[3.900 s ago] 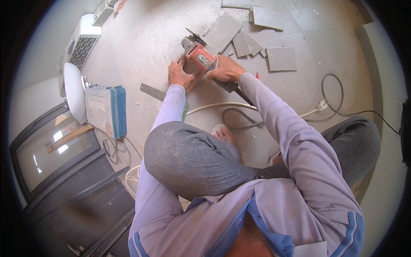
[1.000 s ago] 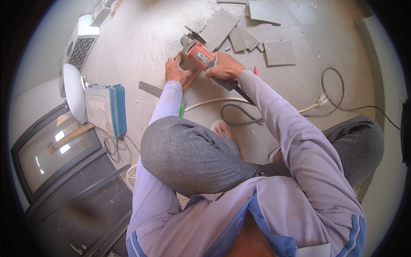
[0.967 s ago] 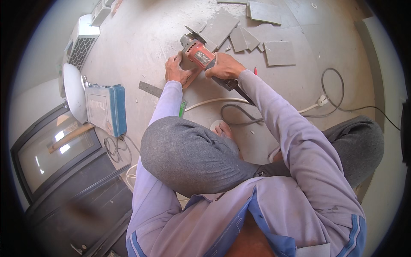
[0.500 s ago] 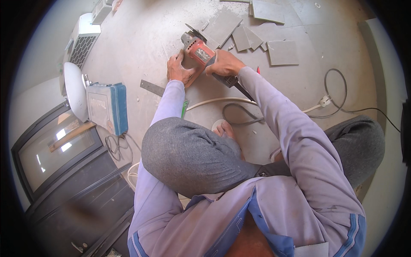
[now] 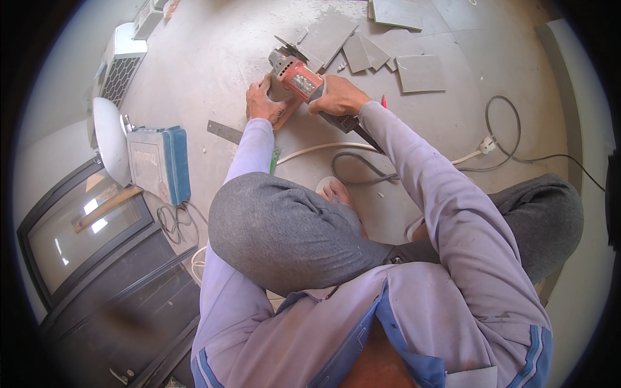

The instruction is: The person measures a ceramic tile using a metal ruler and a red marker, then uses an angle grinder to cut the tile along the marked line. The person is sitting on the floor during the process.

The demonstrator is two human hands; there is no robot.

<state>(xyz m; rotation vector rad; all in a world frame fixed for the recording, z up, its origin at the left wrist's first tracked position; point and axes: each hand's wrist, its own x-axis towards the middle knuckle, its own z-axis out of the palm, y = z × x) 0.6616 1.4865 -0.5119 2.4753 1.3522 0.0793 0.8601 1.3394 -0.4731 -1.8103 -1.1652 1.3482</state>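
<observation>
Case [image 5: 158, 165] in blue and grey at far left, then a metal ruler [image 5: 223, 131] on the floor [image 5: 194, 84], the left hand [image 5: 261, 103], its grip's hold impossible to tell, just beside the red angle grinder [image 5: 301, 81], the right hand's [image 5: 341, 97] grip clamped around that, and a square grey tile [image 5: 420, 73] farther right.

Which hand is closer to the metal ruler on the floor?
Left. The left hand is near the metal ruler, to its upper right in the picture; the right hand is farther right, gripping the red grinder.
</observation>
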